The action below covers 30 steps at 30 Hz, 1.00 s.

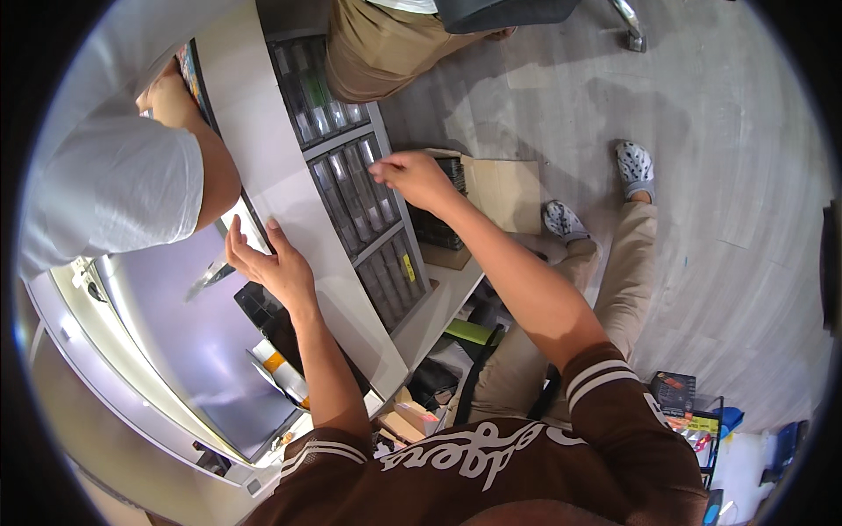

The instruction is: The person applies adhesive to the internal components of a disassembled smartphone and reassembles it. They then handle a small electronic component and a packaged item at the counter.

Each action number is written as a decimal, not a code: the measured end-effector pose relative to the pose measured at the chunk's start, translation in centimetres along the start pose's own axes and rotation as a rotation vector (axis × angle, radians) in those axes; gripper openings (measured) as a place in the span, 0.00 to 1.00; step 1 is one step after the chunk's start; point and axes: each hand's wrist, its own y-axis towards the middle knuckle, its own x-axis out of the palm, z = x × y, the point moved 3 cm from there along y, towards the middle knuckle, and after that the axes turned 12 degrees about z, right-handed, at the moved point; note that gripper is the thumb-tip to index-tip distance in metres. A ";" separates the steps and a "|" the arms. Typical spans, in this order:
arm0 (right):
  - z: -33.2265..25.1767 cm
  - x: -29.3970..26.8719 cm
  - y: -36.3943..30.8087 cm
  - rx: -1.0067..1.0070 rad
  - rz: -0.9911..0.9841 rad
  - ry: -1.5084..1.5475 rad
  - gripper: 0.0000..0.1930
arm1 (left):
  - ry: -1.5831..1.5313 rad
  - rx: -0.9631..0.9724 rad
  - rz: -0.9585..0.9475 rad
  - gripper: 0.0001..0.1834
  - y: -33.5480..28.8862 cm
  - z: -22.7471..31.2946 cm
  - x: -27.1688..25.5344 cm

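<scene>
My right hand [419, 180] is raised beside the middle rack of narrow drawers [355, 188] with clear fronts, set under the white table top. Its fingertips are drawn together in a pinch; whether anything small is between them, I cannot make out. On the other side, my left hand [276, 267] hovers over the table edge with thumb and fingers apart and nothing in it. Close to its fingers are a thin shiny plate-like piece [210, 279] and a black object [256, 305]. A yellow label [409, 267] marks one drawer of the nearest rack.
Another person's bent arm [219, 171] in a white sleeve rests near my left hand. That person's tan-clad knee [377, 53] juts past the drawers. An open cardboard box [504, 188] holding black items [436, 219] stands beside the racks. A large screen-like panel [175, 324] lies left.
</scene>
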 end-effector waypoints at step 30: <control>-8.5 6.6 7.8 -0.230 0.268 0.052 0.28 | 0.087 -0.059 -0.065 0.35 -0.7 0.3 1.1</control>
